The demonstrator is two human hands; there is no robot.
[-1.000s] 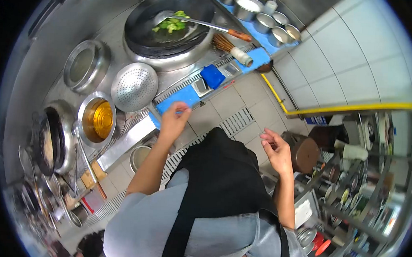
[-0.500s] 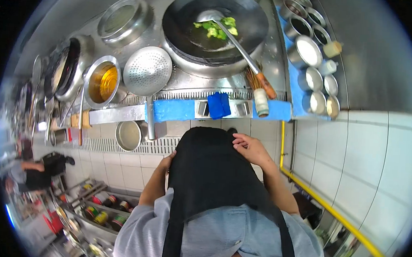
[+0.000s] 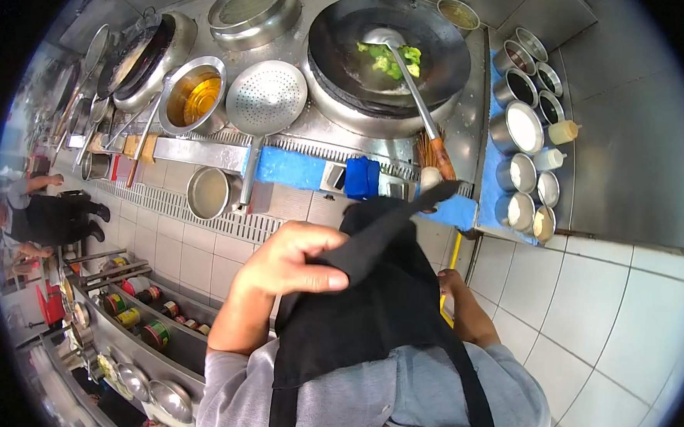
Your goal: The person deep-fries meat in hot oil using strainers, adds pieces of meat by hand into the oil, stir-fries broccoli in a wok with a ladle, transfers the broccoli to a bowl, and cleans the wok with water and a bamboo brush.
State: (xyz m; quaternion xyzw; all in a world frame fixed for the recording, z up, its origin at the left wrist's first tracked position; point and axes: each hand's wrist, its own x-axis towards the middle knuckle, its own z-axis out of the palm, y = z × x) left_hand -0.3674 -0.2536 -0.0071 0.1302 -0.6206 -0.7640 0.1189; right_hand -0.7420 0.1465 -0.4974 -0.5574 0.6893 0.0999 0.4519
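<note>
My left hand point(image 3: 292, 259) is raised in front of my body, thumb and fingers closed on the black apron point(image 3: 360, 315). A flap of its cloth stretches up and to the right, towards the stove edge. My right hand point(image 3: 451, 284) hangs by my right side, beside the apron; its fingers are small and partly hidden. Ahead, a wok point(image 3: 343, 51) holds green vegetable pieces point(image 3: 400, 62) in liquid. A ladle point(image 3: 412, 82) rests in the wok, its wooden handle pointing towards me. A blue folded cloth point(image 3: 362, 176) lies on the stove's front edge.
A perforated strainer point(image 3: 267, 97) and a pot of yellow oil point(image 3: 201, 102) stand left of the wok. Several seasoning containers point(image 3: 523, 129) line the right. A saucepan point(image 3: 208, 193) sits below the stove edge. Another person point(image 3: 44, 213) is at far left. Bottles and jars point(image 3: 154, 333) fill a lower-left rack.
My left hand has come up from my waist, lifting the apron cloth. My right hand has moved down and outward from my front. The camera view has shifted.
</note>
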